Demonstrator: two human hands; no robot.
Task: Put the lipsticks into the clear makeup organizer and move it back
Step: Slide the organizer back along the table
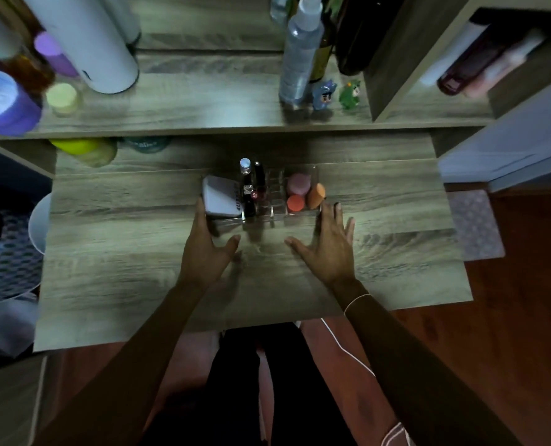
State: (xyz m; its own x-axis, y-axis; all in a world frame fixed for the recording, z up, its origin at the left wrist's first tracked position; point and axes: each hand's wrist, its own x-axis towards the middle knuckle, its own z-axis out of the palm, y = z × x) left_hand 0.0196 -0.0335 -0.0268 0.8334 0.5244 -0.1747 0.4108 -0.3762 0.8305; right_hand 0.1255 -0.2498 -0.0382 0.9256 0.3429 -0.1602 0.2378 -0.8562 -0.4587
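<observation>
Left hand (pixel 208 246) and right hand (pixel 327 246) spread wide, flanking clear makeup organizer (pixel 267 214), mid-desk (pixel 139 252)

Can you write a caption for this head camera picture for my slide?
Both hands, left and right, flank a clear organizer holding lipsticks and sponges on a wooden desk.

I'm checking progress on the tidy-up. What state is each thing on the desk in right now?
Organizer: on the desk, upright, one hand at each end.
Lipsticks: upright in the organizer's slots.
Compact: closed, in the organizer's left end.
Sponges: three, in the right compartment.
Left hand: open, fingers against the organizer's left end.
Right hand: open, fingertips at its right end.
Spray bottle: upright, capped, on the shelf.
</observation>
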